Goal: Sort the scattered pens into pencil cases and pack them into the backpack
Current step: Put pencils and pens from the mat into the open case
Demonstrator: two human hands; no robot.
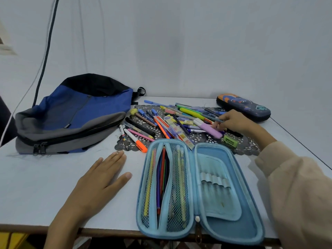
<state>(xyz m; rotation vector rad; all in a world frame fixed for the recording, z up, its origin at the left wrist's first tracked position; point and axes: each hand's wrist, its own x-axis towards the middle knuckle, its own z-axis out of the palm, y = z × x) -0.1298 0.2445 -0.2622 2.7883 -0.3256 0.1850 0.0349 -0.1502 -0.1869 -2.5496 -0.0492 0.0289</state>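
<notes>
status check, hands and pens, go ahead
Left hand flat on table, empty. Right hand pinching a pen in the pile. Light blue case open, partly filled. Backpack looks zipped shut.

Soft, rather dim light; faint shadow under the backpack [80, 108]; edges bend; pens [190, 112] perhaps slightly blurred.
</notes>
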